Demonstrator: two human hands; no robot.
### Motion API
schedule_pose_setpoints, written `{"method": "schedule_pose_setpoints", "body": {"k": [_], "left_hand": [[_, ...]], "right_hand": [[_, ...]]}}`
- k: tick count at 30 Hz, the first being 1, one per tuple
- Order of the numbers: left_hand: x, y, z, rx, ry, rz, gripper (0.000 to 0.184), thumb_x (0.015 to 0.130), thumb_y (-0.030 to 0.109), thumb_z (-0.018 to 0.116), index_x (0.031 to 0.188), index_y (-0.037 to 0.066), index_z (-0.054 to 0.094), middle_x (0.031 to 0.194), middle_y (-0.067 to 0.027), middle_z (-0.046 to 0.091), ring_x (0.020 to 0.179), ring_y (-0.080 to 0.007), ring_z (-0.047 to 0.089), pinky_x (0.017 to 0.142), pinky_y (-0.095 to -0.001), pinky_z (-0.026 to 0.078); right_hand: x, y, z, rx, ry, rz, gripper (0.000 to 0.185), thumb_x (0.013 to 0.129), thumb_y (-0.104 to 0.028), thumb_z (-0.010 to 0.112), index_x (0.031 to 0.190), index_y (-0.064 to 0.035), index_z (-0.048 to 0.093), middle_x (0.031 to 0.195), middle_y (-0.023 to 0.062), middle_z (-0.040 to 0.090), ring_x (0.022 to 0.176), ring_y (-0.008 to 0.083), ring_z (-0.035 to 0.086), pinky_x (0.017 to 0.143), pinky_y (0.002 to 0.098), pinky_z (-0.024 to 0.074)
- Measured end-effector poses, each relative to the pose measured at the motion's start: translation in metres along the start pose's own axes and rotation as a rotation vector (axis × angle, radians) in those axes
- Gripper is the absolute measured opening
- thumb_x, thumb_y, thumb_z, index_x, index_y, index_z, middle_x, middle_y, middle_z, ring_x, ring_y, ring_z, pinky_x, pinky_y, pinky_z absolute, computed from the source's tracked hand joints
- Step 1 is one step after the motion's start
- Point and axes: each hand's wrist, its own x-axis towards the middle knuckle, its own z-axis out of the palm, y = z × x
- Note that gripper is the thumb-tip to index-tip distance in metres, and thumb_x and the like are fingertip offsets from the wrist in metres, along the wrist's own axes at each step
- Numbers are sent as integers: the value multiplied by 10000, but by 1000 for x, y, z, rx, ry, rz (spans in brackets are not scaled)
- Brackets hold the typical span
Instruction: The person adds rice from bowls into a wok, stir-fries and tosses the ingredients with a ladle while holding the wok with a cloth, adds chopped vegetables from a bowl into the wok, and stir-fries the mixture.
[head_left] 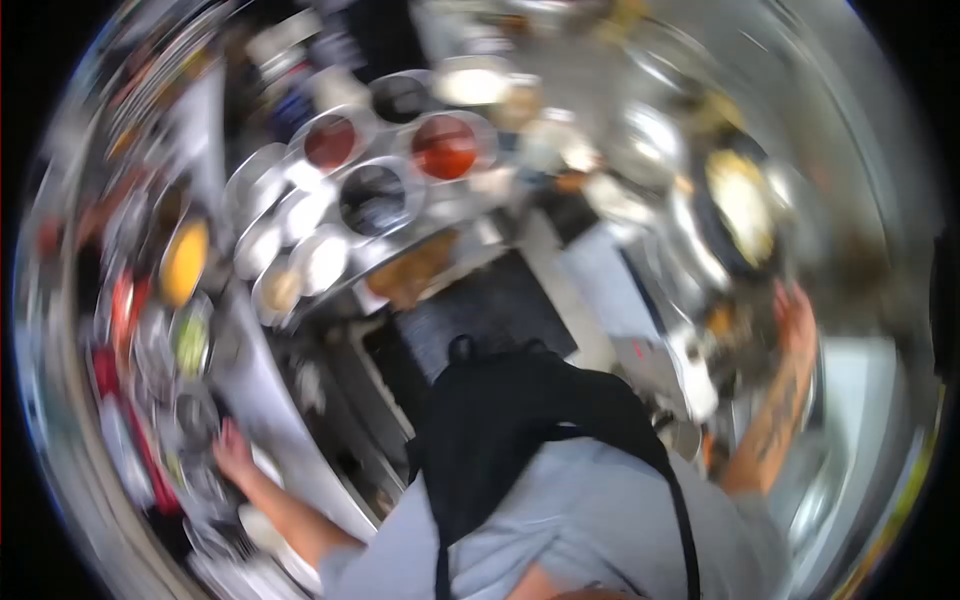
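Black pan (pixel 716 242) w/ pale-yellow food (pixel 742 200) is at far right, blurred, its left rim near a shiny metal bowl (pixel 648 145). Right hand (pixel 795 318) is just near of pan; opening & hold, cannot tell. Left hand (pixel 233 452) is beside metal containers (pixel 196 415), hold also unclear. Pale counter strip (pixel 262 392) edges the left; btwn sides, dark flat surface (pixel 490 305) gives some room.

Bright but smeared by motion: left hand (pixel 235 452), right hand (pixel 797 318) and containers (pixel 382 197) at upper left blur; glare whitens metal (pixel 650 145) at upper right; edges curve into black corners.
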Motion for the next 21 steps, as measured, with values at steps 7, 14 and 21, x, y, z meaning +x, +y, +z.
{"method": "schedule_pose_setpoints", "body": {"k": [7,14,21], "left_hand": [[-100,-115,110,492,-15,441,215,832,173,500,944,-5,549,823,-90,539,673,-195,505,637,-315,459],[-314,-335,273,779,-919,-39,151,898,174,549,975,46,568,772,-10,532,630,-105,495,574,-250,444],[-519,-450,371,1104,-1569,28,175,925,164,560,953,-3,602,734,-13,560,617,-69,507,549,-224,448]], "right_hand": [[-59,-32,-37,184,215,-667,362,867,-102,606,1185,43,512,1172,197,542,867,272,608,748,300,550],[110,-151,-60,30,517,-909,174,808,-211,715,766,-67,626,758,36,616,633,107,540,644,277,461],[109,-205,-9,-174,670,-1055,228,833,-250,662,736,-66,569,514,-8,485,417,133,492,401,272,399]]}}
